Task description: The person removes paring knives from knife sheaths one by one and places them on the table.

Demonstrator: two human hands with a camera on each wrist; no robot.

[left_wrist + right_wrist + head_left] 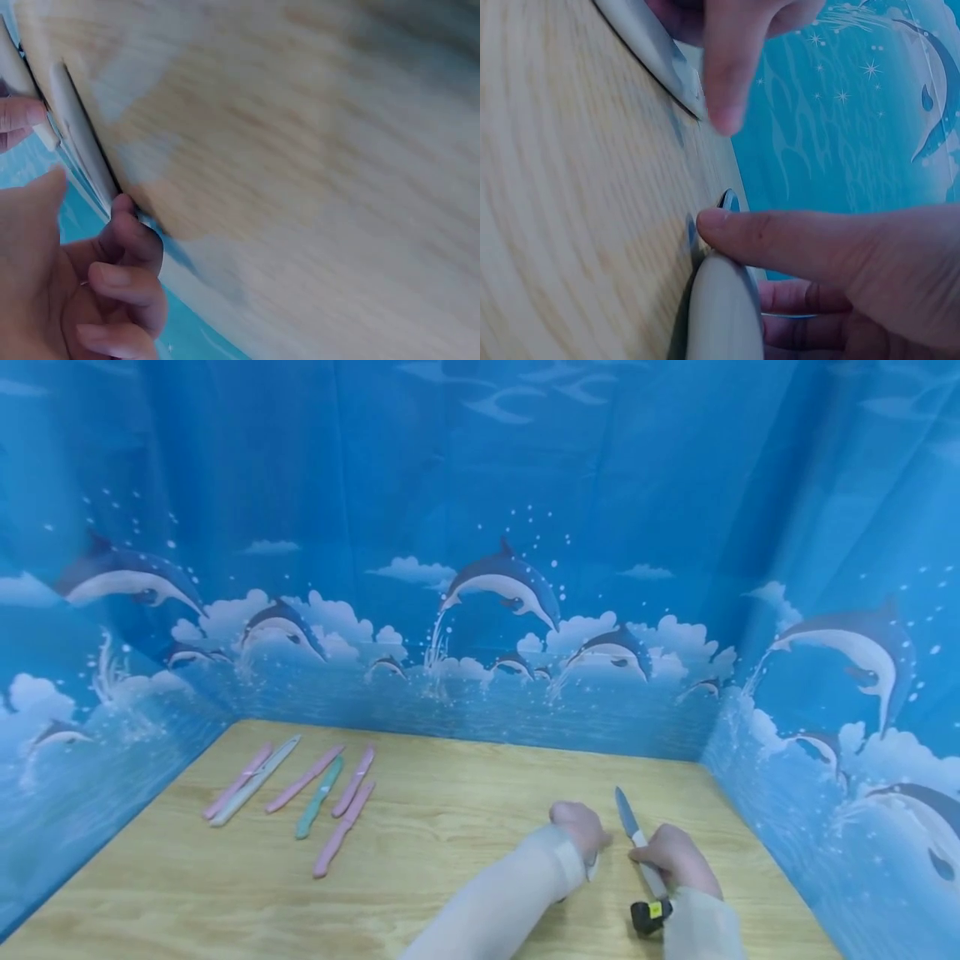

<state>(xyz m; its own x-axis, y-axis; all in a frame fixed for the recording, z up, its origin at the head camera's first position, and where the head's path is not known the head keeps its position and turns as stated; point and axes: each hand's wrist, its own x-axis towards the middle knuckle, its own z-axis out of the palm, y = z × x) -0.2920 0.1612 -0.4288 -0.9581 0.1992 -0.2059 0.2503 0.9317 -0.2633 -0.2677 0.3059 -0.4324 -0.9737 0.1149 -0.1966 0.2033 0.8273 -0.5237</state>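
In the head view my right hand (681, 860) pinches a white-handled knife (649, 878), its grey blade pointing away from me. The right wrist view shows my thumb (757, 234) laid across it near where handle and blade meet. To the left of it is my left hand (581, 828), its back hiding most of a second white-handled knife (84, 131). In the left wrist view that knife lies on the table, one fingertip (124, 210) right at its lower end. My left thumb stands apart from it, and the other fingers are loosely bent.
Several slim pink knives (343, 829), a teal one (320, 797) and a long white one (256, 781) lie on the left of the wooden table (450, 843). Blue dolphin-print curtains (480, 635) enclose the back and sides. A black wrist camera (649, 916) sits at my right wrist.
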